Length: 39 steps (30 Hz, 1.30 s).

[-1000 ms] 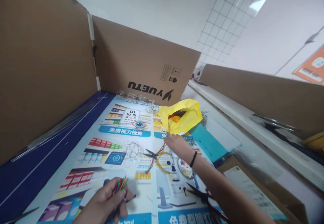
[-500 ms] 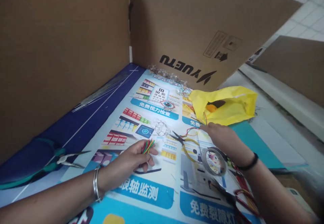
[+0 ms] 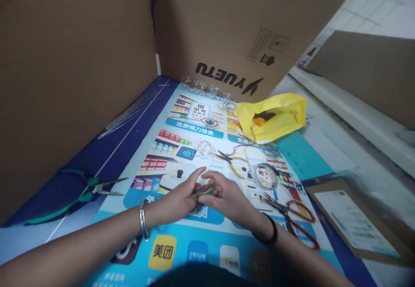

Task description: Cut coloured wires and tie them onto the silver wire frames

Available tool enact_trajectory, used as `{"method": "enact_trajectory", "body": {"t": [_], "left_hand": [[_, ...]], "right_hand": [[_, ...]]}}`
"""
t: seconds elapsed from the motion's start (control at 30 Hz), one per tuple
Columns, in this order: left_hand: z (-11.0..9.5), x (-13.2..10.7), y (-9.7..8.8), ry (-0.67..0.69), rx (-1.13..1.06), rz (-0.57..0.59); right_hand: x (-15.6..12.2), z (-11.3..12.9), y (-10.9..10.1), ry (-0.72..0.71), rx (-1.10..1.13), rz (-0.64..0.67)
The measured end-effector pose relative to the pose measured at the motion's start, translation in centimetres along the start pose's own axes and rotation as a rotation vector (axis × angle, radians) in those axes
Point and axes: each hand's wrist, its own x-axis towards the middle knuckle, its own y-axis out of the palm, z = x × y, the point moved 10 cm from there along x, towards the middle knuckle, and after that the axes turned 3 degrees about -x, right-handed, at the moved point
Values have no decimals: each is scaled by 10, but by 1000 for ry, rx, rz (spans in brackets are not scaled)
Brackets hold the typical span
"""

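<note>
Both hands meet over the lower middle of the printed poster (image 3: 181, 248). Between them is a small bundle of red, yellow and green wires (image 3: 205, 189). My left hand (image 3: 183, 198) grips the bundle's left end, its thumb pointing up. My right hand (image 3: 228, 196) pinches the other end with curled fingers; some fingertips are hidden. Beyond my right hand lie yellow-handled pliers (image 3: 235, 164) and a clear tape roll (image 3: 266, 176). Red-handled scissors (image 3: 293, 218) rest to the right of that hand, near my forearm.
Green-handled pliers (image 3: 87, 190) lie at the left. A yellow bag (image 3: 275, 120) sits open at the back right, near a teal sheet (image 3: 301, 155). Tall cardboard walls (image 3: 227, 32) stand behind and to the left. A labelled brown packet (image 3: 363, 226) lies at the right.
My right hand has come from beside the yellow bag to my left hand and now grips the wire bundle too. The view has shifted, showing the scissors and packet more fully.
</note>
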Motion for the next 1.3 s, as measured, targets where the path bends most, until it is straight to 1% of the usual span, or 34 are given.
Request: {"method": "enact_trajectory", "body": {"t": [0.07, 0.13, 0.23, 0.33, 0.5, 0.63, 0.73, 0.83, 0.93, 1.13, 1.3], "left_hand": [[-3, -4, 2, 22, 102, -3], [-5, -6, 6, 52, 129, -2], [-5, -5, 11, 91, 27, 6], [-3, -2, 13, 105, -65, 3], [3, 1, 3, 53, -31, -61], [0, 4, -4, 65, 34, -91], [-3, 7, -1, 76, 7, -64], [0, 11, 6, 47, -75, -26], [4, 14, 8, 33, -92, -30], [9, 15, 5, 31, -26, -50], [2, 15, 3, 87, 26, -67]], "right_hand": [[-4, 0, 2, -14, 26, -71], [-9, -3, 4, -18, 38, -91], [-17, -14, 2, 27, 119, -143], [-24, -24, -1, 67, 227, -190], [-24, -34, 1, 76, 373, -189], [-21, -45, 0, 84, 456, -183], [-23, -48, -10, 36, 350, -241], [-25, -47, -18, -9, 222, -296], [-25, -47, -22, -38, 150, -328], [-28, -30, -27, -199, -34, -384], [-31, -16, -24, -314, -170, -383]]}}
